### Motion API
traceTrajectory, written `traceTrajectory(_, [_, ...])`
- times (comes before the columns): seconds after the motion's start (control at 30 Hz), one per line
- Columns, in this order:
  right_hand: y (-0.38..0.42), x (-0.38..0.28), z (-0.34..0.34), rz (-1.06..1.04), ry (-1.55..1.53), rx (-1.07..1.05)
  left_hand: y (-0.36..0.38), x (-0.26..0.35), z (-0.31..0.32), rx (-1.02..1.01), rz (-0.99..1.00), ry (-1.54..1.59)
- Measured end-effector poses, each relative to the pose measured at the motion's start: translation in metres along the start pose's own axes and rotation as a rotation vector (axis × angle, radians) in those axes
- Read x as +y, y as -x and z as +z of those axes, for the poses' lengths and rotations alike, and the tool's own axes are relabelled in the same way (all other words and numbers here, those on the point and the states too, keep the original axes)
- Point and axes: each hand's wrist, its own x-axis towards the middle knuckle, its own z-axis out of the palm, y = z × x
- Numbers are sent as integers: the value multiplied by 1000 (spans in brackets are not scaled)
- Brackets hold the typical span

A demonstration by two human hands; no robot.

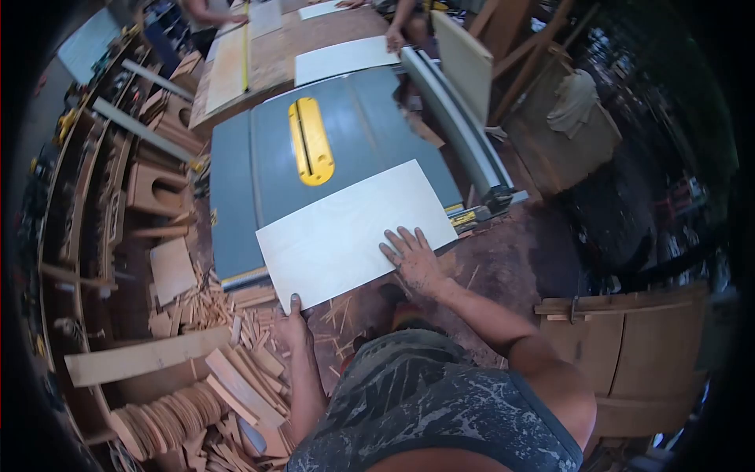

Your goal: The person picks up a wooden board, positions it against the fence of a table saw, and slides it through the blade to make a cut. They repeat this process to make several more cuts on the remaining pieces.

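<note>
A pale rectangular plywood panel (354, 236) lies tilted across the near part of the grey table saw top (236, 173), overhanging its front edge. At the panel's near left corner, my left hand (294, 321) grips the edge, thumb on top and fingers hidden beneath. My right hand (414, 261) rests flat on the panel's near right part with its fingers spread. Beyond the panel is the yellow throat plate (311, 141) with its dark slot. The saw's rip fence (456, 118) runs along the right side.
Behind the saw, a co-worker's hand (395, 39) touches another pale panel (346, 60) on a wooden table (299, 35). A second person stands at the far left, near a yellow tape measure (245, 51). Wood offcuts (252, 377) pile up at the lower left, beside shelving (79, 197).
</note>
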Motion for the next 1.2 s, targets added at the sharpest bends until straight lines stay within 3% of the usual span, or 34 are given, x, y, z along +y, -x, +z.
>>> traceTrajectory(0.1, [0,43,5,42,102,113,16,18,36,-70,-38,94])
traceTrajectory(0.17, [0,53,-25,-9,-12,246,52,62,34,-170,89,177])
traceTrajectory(0.2, [2,50,-43,-49,-75,302,42,52,2,-329,258,258])
traceTrajectory(0.23, [2,45,-62,-59,-199,380,78,107,24,-507,539,343])
traceTrajectory(0.3, [-3,29,-100,-101,-457,532,106,165,47,-514,840,328])
traceTrajectory(0.37, [-1,-10,-130,108,-760,598,102,168,52,-439,901,103])
traceTrajectory(0.4, [2,-29,-133,221,-908,623,113,170,60,-372,788,-56])
traceTrajectory(0.43, [5,-46,-125,314,-1040,549,118,157,68,-368,682,-96])
traceTrajectory(0.5, [8,-69,-100,498,-1286,400,131,132,75,-309,698,-408])
traceTrajectory(0.6, [22,-86,-7,715,-1937,164,129,81,60,-143,742,-874])
traceTrajectory(0.73, [15,-90,40,926,-2163,206,90,37,36,-173,787,-944])
traceTrajectory(0.83, [-1,-81,55,930,-2220,398,47,23,35,-316,814,-944])
traceTrajectory(0.97, [-24,-50,62,916,-2306,343,8,34,59,-361,894,-1083])
traceTrajectory(1.1, [-23,-7,40,958,-2125,1,-22,22,81,-322,952,-1068])
traceTrajectory(1.2, [0,31,-4,756,-1382,-327,-26,22,82,-345,952,-982])
